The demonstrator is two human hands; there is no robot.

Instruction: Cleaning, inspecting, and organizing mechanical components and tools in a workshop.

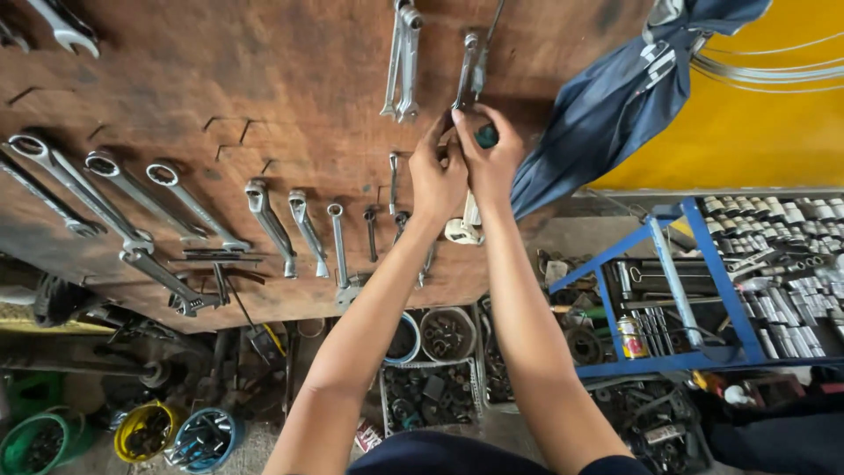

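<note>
head view: both arms raised to a brown wooden tool board [264,105]. left hand [437,180] and right hand [489,163] pressed together at 12 o'clock of centre, fingers closed around a small dark green thing [485,135], perhaps a tool handle; too hidden to name. just above, at 12 o'clock, a hanging wrench [471,70], fingertips touching its lower end. at 11 o'clock, a pair of spanners [403,62]. at 9 o'clock, a row of spanners [176,207] on nails. at 2 o'clock, blue cloth [607,105]. at 4 o'clock, a blue metal rack [694,281]. at 6 o'clock, tubs of parts [431,369] on the floor.
</note>
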